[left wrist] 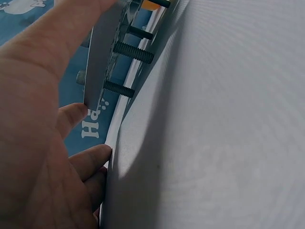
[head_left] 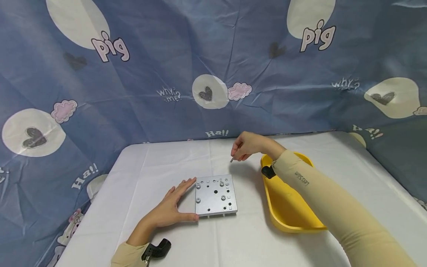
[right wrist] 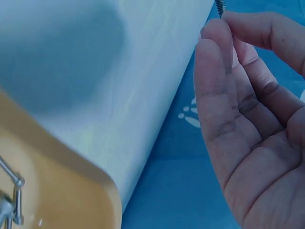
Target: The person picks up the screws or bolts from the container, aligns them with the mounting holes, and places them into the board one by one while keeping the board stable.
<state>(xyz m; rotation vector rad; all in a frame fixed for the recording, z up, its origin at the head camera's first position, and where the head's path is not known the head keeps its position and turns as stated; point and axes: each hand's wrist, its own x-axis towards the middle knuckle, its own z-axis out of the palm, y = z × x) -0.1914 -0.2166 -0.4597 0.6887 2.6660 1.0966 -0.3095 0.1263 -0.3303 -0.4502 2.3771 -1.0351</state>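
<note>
A square silver metal plate with drilled holes lies on the white-covered table. Several socket-head screws sit in it, and their threaded shanks stick out beneath in the left wrist view. My left hand rests at the plate's left side, thumb by the near corner and straight index finger by the far one. Beyond the plate to the right, my right hand is raised over the table. It pinches a small screw between thumb and fingertips; the fingers hide most of it.
A yellow plastic tray stands right of the plate, partly under my right forearm. Shiny metal pieces lie inside it in the right wrist view. A blue printed cloth hangs behind the table's far edge.
</note>
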